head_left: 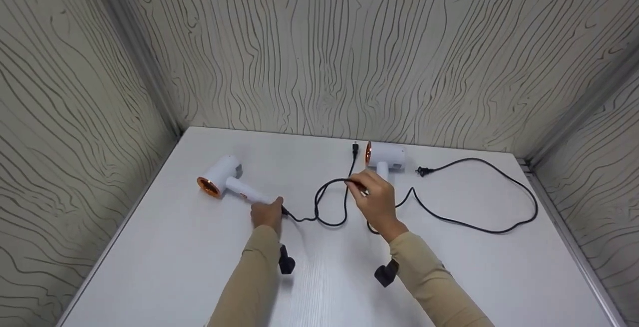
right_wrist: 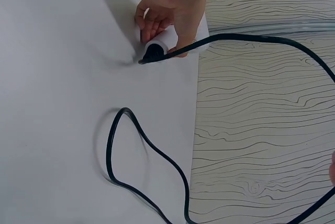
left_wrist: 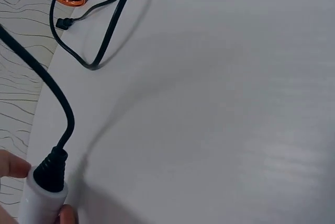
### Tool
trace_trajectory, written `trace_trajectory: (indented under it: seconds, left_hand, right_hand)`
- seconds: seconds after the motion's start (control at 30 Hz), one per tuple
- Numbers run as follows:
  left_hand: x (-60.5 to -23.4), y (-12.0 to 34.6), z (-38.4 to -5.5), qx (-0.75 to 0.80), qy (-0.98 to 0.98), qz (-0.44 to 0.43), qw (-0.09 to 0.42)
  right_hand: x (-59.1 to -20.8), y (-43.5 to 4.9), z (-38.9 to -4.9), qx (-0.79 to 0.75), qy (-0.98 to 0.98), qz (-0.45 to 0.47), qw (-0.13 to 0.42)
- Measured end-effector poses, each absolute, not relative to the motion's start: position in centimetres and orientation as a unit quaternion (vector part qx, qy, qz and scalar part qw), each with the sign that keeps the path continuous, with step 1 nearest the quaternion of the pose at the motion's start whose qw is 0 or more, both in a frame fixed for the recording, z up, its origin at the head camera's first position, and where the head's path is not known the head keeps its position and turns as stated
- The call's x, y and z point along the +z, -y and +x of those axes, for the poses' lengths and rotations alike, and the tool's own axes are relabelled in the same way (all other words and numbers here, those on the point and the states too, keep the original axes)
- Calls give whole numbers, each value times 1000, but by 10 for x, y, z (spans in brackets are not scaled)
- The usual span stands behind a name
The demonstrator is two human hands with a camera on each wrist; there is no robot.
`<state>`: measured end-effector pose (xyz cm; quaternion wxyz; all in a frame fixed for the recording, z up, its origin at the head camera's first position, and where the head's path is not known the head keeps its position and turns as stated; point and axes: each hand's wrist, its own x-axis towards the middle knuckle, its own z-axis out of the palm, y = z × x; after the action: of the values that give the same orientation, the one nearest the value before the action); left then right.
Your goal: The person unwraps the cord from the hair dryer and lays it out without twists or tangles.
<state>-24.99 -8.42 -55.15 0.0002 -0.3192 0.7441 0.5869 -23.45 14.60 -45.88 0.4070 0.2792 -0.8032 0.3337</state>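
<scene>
My left hand (head_left: 267, 213) grips the lower handle of a white hair dryer (head_left: 221, 172) with an orange-rimmed nozzle, lying at the left of the table. In the left wrist view, fingers flank the handle end (left_wrist: 44, 203), where the black cord (left_wrist: 60, 103) comes out. To the right, my right hand (head_left: 375, 199) pinches that dryer's cord (head_left: 333, 225) between thumb and fingers, lifting a stretch of it into a loop. The cord's plug (head_left: 355, 149) lies near the back edge. Beside it is a second white hair dryer (head_left: 390, 155), its handle partly hidden behind my right hand.
The second dryer's black cord (head_left: 472, 225) sweeps in a wide curve over the right side of the white table (head_left: 309, 277); its plug (head_left: 424, 171) lies near that dryer. Wood-patterned panels (head_left: 319, 57) stand behind the table and at both sides.
</scene>
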Motion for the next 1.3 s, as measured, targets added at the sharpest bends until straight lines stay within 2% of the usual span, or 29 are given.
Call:
trace_trajectory:
  seconds: [0.33,0.7,1.03,1.17,1.3]
  left_hand:
    - [-558,94,-259,568,-756,-325,-4]
    - [-546,85,-256,602,-732,-318,-27]
    - [-560,96,-257,571,-760,-309,-35]
    - [-558,105,-255,568,-763,-306,-15]
    - [-557,119,-255,546,-780,-304,19]
  right_hand:
    - [-462,-143,-234,329,817,261,395]
    - [-462,-139,-232,342,809,276,391]
    - [-462,-150,-232,332,844,248,340]
    - [-461,-154,-233,334,859,218,320]
    - [-462,-158,-236,323,870,183,326]
